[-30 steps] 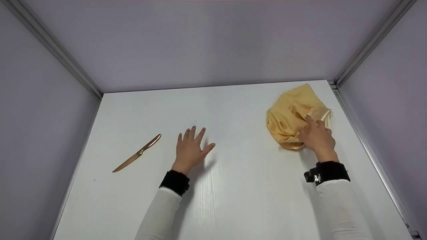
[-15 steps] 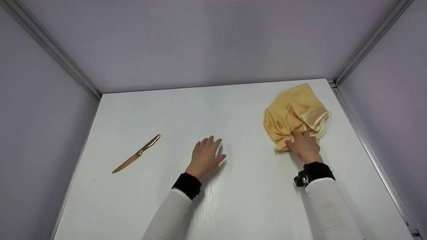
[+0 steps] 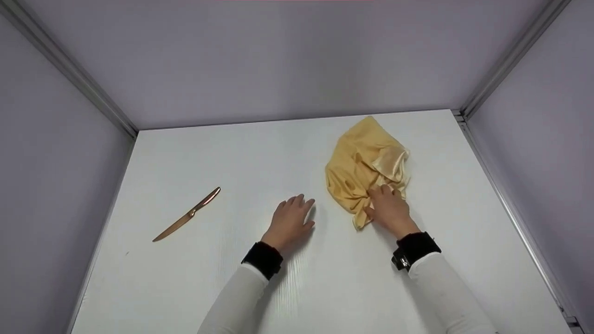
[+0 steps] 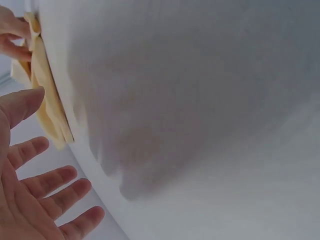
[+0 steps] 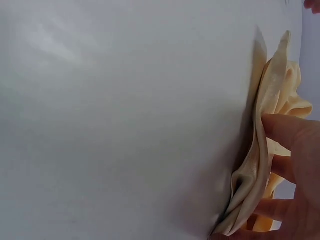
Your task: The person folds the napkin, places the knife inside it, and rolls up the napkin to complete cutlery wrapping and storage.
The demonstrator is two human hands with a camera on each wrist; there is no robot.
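Note:
A crumpled yellow satin cloth (image 3: 364, 160) lies on the white table (image 3: 260, 153), right of centre. My right hand (image 3: 389, 208) grips its near edge, thumb on top and fingers curled into the bunched fabric (image 5: 267, 105). In the right wrist view the hand (image 5: 295, 150) shows at the right edge, closed on the fold. My left hand (image 3: 291, 217) hovers low over the table just left of the cloth, fingers relaxed and holding nothing. The left wrist view shows its spread fingers (image 4: 45, 192) with the cloth (image 4: 47, 110) beyond them.
A copper-coloured table knife (image 3: 187, 215) lies diagonally on the left part of the table, well away from both hands. Grey walls with metal corner rails (image 3: 506, 60) enclose the table on the left, back and right.
My right hand has dragged the cloth leftward and toward me, from the far right corner to right of centre. My left hand has shifted right, nearer the cloth. The knife has stayed put.

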